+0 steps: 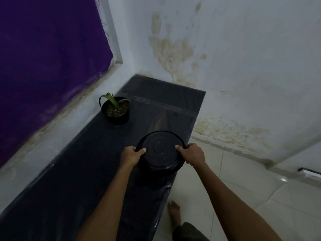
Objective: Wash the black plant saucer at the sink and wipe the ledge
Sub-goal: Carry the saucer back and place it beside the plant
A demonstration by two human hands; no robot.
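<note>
Black round plastic plant saucer (pixel 160 151), rim clamped by my left hand (pixel 131 154) and right hand (pixel 192 154), both curled round it, at the edge of the dark plastic-covered ledge (pixel 78 171); fetching step, I judge: next, carry it to a sink, unseen; small black plant pot (pixel 116 110) stands beyond

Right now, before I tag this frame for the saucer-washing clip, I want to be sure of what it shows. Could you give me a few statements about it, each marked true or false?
1. The left hand and the right hand grip the black saucer on opposite sides of its rim. True.
2. The potted plant stands in the saucer. False: it stands on the ledge, apart from the saucer.
3. The ledge's top is dark and glossy. True.
4. The person wears shoes. False: a bare foot stands on the tiled floor.
</note>
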